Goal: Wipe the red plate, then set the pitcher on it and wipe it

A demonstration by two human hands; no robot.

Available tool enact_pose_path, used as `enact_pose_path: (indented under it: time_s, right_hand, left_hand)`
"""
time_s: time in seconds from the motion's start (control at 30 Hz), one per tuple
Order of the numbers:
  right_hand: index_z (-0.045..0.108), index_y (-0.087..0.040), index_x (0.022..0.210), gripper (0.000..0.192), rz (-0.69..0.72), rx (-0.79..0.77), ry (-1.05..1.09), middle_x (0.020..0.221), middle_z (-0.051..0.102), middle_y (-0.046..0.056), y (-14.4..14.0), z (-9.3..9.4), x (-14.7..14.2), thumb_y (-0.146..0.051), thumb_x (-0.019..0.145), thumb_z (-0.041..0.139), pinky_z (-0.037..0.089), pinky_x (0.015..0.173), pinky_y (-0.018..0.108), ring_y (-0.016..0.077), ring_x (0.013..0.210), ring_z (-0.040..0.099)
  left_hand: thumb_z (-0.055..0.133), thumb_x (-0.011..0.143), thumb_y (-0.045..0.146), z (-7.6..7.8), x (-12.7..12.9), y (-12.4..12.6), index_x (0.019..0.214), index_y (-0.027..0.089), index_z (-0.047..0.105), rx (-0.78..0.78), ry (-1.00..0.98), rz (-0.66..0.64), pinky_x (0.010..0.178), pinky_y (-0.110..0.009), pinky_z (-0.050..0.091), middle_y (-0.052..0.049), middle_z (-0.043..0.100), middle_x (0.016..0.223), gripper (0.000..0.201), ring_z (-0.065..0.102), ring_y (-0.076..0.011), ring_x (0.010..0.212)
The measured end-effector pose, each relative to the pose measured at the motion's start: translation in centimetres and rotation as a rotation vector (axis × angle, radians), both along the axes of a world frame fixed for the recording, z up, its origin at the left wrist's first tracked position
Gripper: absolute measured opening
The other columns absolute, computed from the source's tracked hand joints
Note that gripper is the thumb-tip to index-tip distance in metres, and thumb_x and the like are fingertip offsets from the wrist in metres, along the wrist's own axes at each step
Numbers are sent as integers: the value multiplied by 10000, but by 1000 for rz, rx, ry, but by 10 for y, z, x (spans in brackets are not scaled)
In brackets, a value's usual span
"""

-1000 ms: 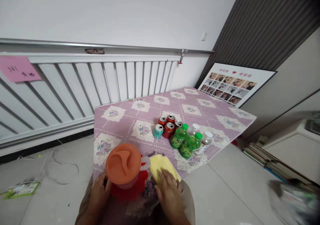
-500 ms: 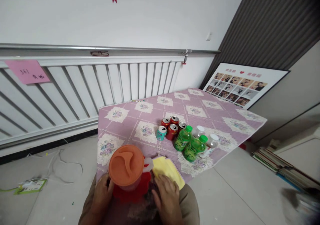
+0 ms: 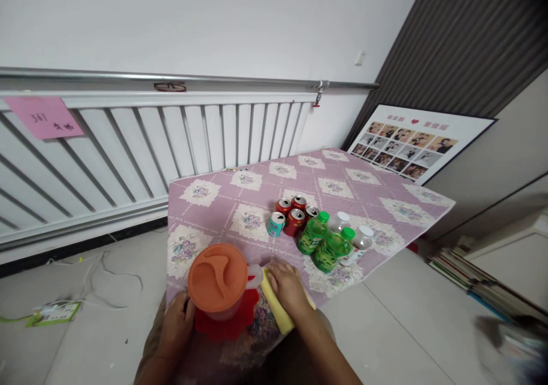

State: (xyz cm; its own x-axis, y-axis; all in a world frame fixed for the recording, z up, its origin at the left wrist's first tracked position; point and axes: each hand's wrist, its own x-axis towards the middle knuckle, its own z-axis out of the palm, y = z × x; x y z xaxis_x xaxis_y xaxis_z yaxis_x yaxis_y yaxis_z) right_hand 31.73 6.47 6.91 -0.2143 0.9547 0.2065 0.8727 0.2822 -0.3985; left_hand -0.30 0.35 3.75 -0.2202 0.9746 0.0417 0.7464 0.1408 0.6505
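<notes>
- The orange-lidded pitcher [image 3: 218, 282] was seen standing on a red mat [image 3: 226, 323] at the near edge of the surface [image 3: 257, 196], which was covered by a pink floral cloth.
- The left hand [image 3: 177, 323] was laid against the pitcher's left side, fingers curled about its wall; how firmly it was gripped could not be told.
- The right hand [image 3: 289, 285] was pressed flat and unclenched on a folded yellow cloth [image 3: 280, 313], just right of the pitcher.
- Beyond the pitcher, a cluster of opened cans [image 3: 293, 216] and green bottles [image 3: 323, 242] was packed close together, with clear bottles [image 3: 351, 231] beside them.
- A tip was judged possible: the pitcher was set so near the surface's edge that a sideways pull by the left hand could drag it and the mat off.
- A wide sweep of the yellow cloth away from the pitcher was judged likely to knock the nearest green bottle into the opened cans.
</notes>
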Motion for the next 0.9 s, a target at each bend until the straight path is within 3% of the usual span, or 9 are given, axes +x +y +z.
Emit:
enact_pose_path:
  time_s: [0.3, 0.47, 0.67, 0.77, 0.9]
  right_hand:
    - [659, -214, 1314, 388, -36, -143, -61, 1375, 662, 116, 15, -6, -2, -274, 953, 532, 387, 1092, 449, 269, 1293, 567]
    - [518, -225, 1478, 527, -80, -133, -88, 1538, 516, 123, 2, 2, 5, -347, 965, 505, 353, 1135, 516, 311, 1440, 427]
    - [462, -194, 1521, 621, -84, -272, -129, 1601, 416, 139, -14, -18, 7, -406, 942, 528, 344, 1150, 567, 342, 1485, 368]
    - [473, -201, 1512, 617, -80, -221, -99, 1590, 436, 142, -14, -27, 10, -403, 932, 531, 355, 1154, 549, 329, 1470, 398]
    - [600, -188, 1385, 513, -91, 2, 29, 1448, 601, 148, -15, -27, 29, -388, 921, 514, 408, 1130, 485, 299, 1358, 531]
  left_hand:
    - [412, 885, 412, 2, 1, 0, 858, 225, 677, -3, -130, 1, 927, -438, 540, -109, 754, 947, 326, 694, -293, 1007]
    - [417, 878, 413, 4, 2, 0, 901, 209, 686, 11, -150, -6, 947, -464, 533, -118, 756, 995, 339, 690, -301, 1023]
    - [409, 900, 386, 12, 5, -3, 1003, 204, 674, -43, -159, 9, 1000, -462, 510, -107, 737, 1092, 338, 670, -280, 1082]
    - [403, 895, 399, 11, 5, -3, 995, 196, 672, -35, -170, 13, 963, -468, 525, -118, 740, 1068, 351, 680, -287, 1038]
    - [428, 877, 420, 6, 2, -2, 1029, 195, 650, -24, -199, 56, 939, -471, 545, -127, 743, 1085, 351, 693, -302, 1042]
